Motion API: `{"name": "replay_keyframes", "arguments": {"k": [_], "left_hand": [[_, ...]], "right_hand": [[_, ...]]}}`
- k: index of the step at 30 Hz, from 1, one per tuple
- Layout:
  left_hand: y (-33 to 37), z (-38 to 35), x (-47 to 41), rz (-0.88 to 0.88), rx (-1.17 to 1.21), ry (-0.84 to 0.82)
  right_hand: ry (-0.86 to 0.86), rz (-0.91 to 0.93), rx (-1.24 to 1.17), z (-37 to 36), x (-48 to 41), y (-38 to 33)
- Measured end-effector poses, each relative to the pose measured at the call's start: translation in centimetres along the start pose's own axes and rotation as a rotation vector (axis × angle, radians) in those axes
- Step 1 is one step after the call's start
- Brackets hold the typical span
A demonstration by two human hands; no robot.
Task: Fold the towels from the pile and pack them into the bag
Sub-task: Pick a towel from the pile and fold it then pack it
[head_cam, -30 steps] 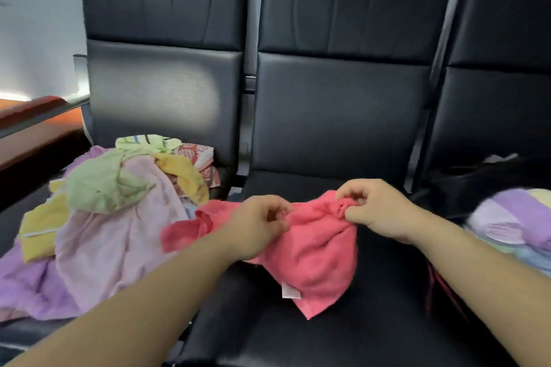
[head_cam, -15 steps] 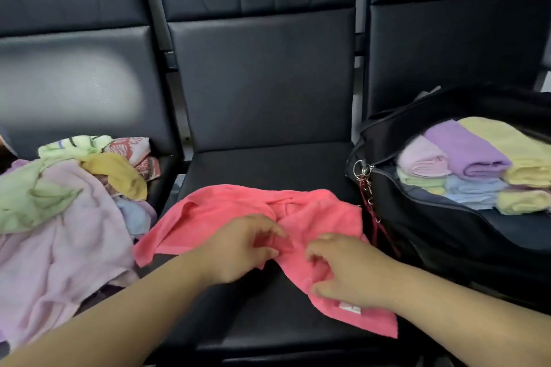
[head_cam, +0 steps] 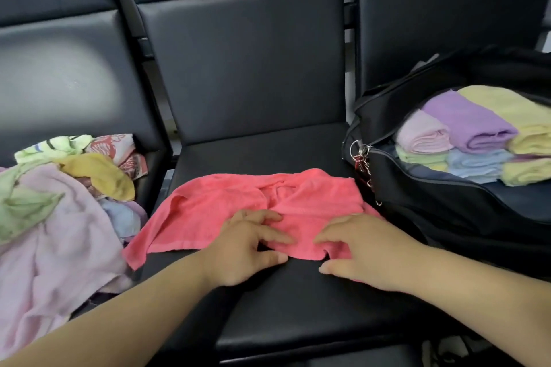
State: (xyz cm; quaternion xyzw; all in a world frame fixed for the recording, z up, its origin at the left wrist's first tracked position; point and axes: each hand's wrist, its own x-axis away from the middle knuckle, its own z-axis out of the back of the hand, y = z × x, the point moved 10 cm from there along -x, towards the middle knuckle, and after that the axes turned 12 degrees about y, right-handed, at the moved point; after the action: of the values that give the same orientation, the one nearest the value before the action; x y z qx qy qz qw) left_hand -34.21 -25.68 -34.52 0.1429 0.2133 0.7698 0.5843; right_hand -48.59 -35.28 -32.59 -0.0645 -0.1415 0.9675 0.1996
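Towel (head_cam: 208,211) spread flatter now; left hand (head_cam: 247,250), right hand (head_cam: 368,252) press it, grip released.

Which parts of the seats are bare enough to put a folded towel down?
Two bare patches, both on the middle seat: the strip between the pink towel and the backrest, and the front part, nearer than the left hand and right hand. The left seat is crowded with the pile; the bag fills the right one.

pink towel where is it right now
In the head view the pink towel lies on the middle seat, pile to its left, bag to its right, left hand and right hand on its near edge.
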Motion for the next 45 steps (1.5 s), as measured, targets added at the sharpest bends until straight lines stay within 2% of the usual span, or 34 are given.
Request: {"name": "replay_keyframes", "arguments": {"k": [3, 6, 10, 14, 18, 22, 24, 27, 30, 32, 34, 39, 41, 43, 45], "left_hand": [[0.0, -0.3, -0.1, 0.001, 0.005, 0.081], [-0.2, 0.1, -0.2, 0.016, 0.052, 0.190], [1.9, 3.4, -0.3, -0.029, 0.206, 0.291], [3.2, 7.7, -0.1, 0.076, 0.463, 0.332], [4.2, 10.0, 0.1, 0.062, 0.465, 0.384], [4.3, 10.6, 0.1, 0.080, 0.452, 0.236], [4.0, 11.0, 0.2, 0.110, 0.451, 0.200], [2.6, 12.6, 0.5, 0.183, 0.456, 0.267], [1.1, 13.7, 0.7, 0.207, 0.474, 0.329], [0.0, 13.7, 0.7, 0.267, 0.532, 0.373], [-0.7, 13.6, 0.8, 0.338, 0.569, 0.423], [-0.2, 13.5, 0.4, 0.275, 0.531, 0.433], [-0.2, 13.5, 0.3, 0.269, 0.540, 0.427], [-0.6, 13.7, 0.3, 0.268, 0.533, 0.462], [-0.8, 14.0, 0.4, 0.261, 0.547, 0.495]], "right_hand": [[0.059, -0.012, 0.048, -0.3, -0.2, -0.2], [0.120, -0.047, -0.046, 0.4, -0.3, 0.3], [0.153, -0.206, -0.453, 2.4, -0.7, 1.6], [0.257, -0.250, -0.700, 6.8, -1.4, 1.1], [0.287, -0.240, -0.677, 8.9, -2.2, 0.3], [0.352, -0.216, -0.590, 10.0, -3.1, 0.0], [0.316, -0.117, -0.506, 10.3, -3.3, -1.0], [0.165, 0.060, -0.246, 9.9, -3.2, -2.7], [0.187, 0.052, -0.224, 10.6, -3.1, -2.3], [0.227, 0.029, -0.295, 11.0, -3.2, -2.0], [0.234, -0.041, -0.495, 10.8, -3.3, -1.5], [0.297, -0.189, -0.758, 9.7, -4.0, 0.0], [0.324, -0.194, -0.875, 9.6, -4.2, -0.2], [0.271, -0.133, -0.955, 9.6, -4.2, -1.6], [0.141, -0.053, -0.845, 9.1, -3.9, -3.2]]}}
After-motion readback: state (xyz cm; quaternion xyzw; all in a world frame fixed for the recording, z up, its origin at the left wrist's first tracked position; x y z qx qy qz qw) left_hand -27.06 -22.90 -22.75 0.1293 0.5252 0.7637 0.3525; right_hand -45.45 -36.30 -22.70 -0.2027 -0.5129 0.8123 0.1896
